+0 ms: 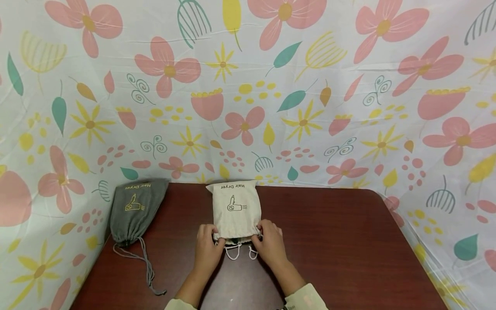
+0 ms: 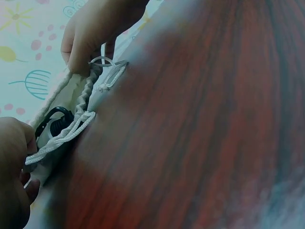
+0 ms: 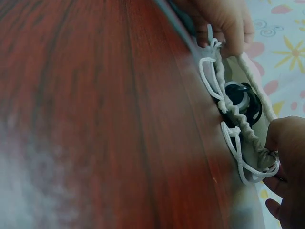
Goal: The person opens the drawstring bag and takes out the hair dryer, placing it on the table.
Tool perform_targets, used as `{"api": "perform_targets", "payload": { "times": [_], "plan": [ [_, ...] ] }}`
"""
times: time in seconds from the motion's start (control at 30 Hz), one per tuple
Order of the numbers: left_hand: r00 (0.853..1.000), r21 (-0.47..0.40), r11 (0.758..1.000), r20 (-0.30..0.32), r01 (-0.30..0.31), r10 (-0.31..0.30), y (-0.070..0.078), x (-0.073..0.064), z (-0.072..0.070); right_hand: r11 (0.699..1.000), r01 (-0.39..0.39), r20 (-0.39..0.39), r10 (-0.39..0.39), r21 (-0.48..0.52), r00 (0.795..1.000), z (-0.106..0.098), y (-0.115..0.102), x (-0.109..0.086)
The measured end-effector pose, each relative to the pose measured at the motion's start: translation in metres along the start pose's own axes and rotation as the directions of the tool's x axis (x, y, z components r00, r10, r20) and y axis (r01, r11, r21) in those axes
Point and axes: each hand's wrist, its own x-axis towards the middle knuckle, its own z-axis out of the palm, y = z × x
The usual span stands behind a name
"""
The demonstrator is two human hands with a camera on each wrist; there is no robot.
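A cream drawstring bag (image 1: 237, 215), printed "Hair Dryer" with a dryer outline, lies flat with its mouth toward me. My left hand (image 1: 207, 249) pinches the left corner of the mouth between thumb and fingers. At the right corner, my right hand (image 1: 270, 243) grips the gathered hem. White drawstring loops (image 3: 237, 143) hang from the mouth. Between the hands the mouth gapes, and inside it a black loop (image 2: 57, 112) and a pale, black-ended object (image 3: 238, 95) show; the rest of that object is hidden by the cloth.
A grey drawstring bag (image 1: 135, 215) with the same print lies at the table's left edge, its cord (image 1: 147, 267) trailing toward me. The dark red wooden table (image 1: 329, 241) meets a flower-printed cloth (image 1: 248, 155) at the back and sides.
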Motion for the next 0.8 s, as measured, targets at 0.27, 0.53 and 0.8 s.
{"api": "perform_targets", "payload": {
  "times": [0.27,0.53,0.8],
  "plan": [
    [1.0,-0.01,1.0,0.015,0.0,0.0,0.0,0.001,-0.005,1.0,-0.002,-0.004,0.002,0.009,1.0,-0.003,0.003,-0.001],
    [0.999,-0.004,1.0,0.041,0.02,-0.019,-0.004,0.001,-0.007,1.0,-0.019,0.01,0.019,0.017,1.0,-0.005,0.009,-0.003],
    [0.991,-0.01,0.997,0.105,0.083,-0.081,-0.004,0.0,-0.012,0.999,-0.039,0.022,0.039,-0.001,0.999,-0.009,0.015,-0.004]
  ]
}}
